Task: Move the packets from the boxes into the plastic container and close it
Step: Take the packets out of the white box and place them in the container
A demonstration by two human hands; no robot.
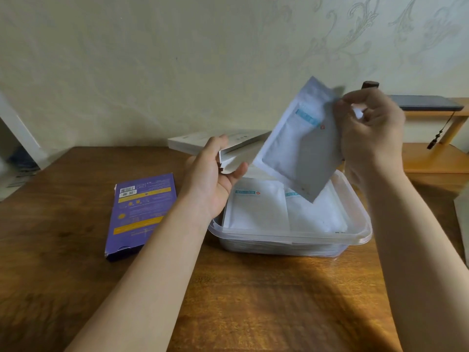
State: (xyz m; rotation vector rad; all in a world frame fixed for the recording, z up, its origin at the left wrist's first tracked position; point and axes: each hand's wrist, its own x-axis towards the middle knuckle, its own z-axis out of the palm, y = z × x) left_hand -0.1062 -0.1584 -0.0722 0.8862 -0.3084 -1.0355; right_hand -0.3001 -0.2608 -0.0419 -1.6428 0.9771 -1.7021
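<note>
A clear plastic container (360,224) stands on the wooden table, with white packets (256,207) lying inside it. My left hand (215,174) grips a white box (238,153) just above the container's far left corner. My right hand (370,125) pinches the top edge of a white packet with a blue label (302,146), which hangs tilted over the container. A second white box (198,141) lies flat at the back of the table.
A purple box (139,212) lies flat on the table to the left of the container. A low wooden shelf (431,158) with a dark flat device stands at the right. The wall is close behind the table.
</note>
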